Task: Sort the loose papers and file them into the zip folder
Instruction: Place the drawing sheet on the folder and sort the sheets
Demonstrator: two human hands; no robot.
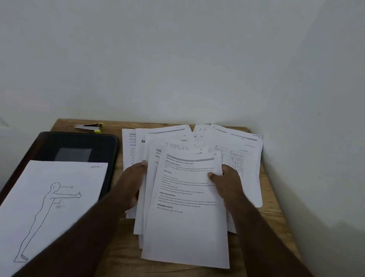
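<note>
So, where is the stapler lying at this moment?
In the head view, the stapler lies at the far left of the wooden table, near the wall, just behind the black zip folder and left of the spread papers.

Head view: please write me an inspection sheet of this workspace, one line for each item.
Surface: wooden table set into a wall corner.
Job's things: loose papers fanned over the table's right half; black zip folder at left, lying flat; drawing sheet of a standing figure lies partly on the folder.
Clutter: stapler with yellow ends, behind the folder.
Grippers: left hand holds the left edge of the front papers; right hand pinches the top printed sheet at its right edge.
Cables: nothing seen.
Surroundings: plain white walls; a striped object at the bottom right corner, too cut off to identify.
</note>
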